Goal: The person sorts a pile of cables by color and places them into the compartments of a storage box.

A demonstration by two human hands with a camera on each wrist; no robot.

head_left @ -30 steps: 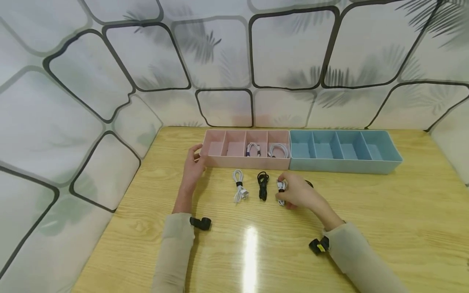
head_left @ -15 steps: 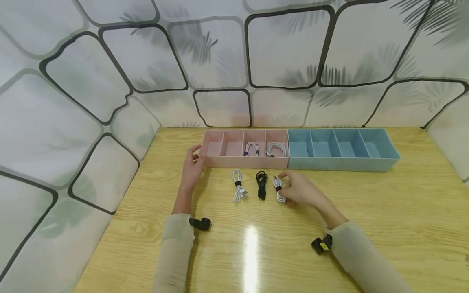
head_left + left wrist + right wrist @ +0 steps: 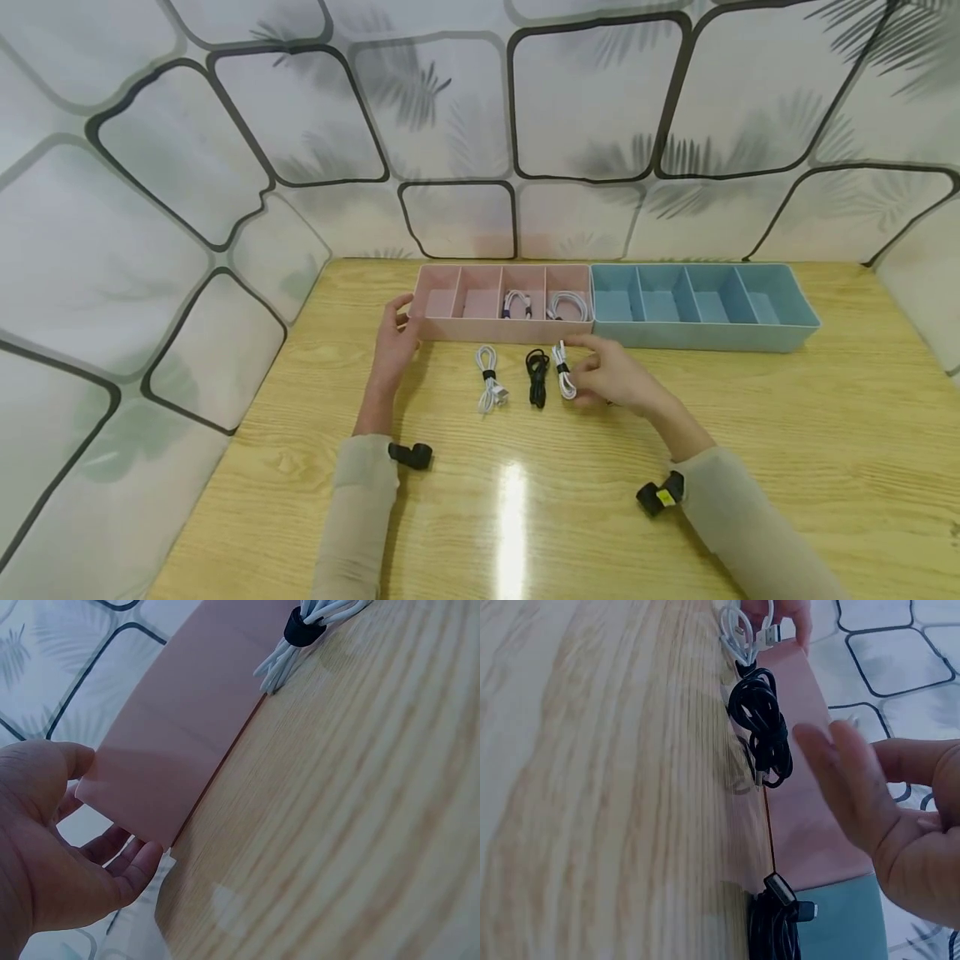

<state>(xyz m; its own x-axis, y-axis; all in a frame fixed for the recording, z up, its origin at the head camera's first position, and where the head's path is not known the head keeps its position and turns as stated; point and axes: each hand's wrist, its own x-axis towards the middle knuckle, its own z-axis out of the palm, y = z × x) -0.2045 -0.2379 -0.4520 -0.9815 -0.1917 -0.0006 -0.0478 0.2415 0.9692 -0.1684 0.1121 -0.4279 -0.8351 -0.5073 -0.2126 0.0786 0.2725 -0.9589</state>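
Note:
A pink compartment box (image 3: 502, 332) stands at the back of the table, with my left hand (image 3: 393, 346) at its left end. In the left wrist view, the fingers (image 3: 139, 874) of that hand bend around the box's end. My right hand (image 3: 615, 379) pinches a white cable bundle (image 3: 563, 372) with a black strap, in front of the box. The right wrist view shows that hand (image 3: 900, 817), its fingers mostly hiding the bundle. A black cable bundle (image 3: 537, 378) and another white cable bundle (image 3: 491, 383) lie to its left on the table.
A blue compartment box (image 3: 705, 337) adjoins the pink one on the right. White cables (image 3: 517, 305) lie in the pink box's two right compartments. Another black cable bundle (image 3: 776, 922) lies under the right hand. A patterned curtain (image 3: 457, 221) hangs behind the table (image 3: 510, 483).
My right hand has gripped the white cable bundle and shifted it up and left, towards the pink box. My left hand has stayed at the box's left end.

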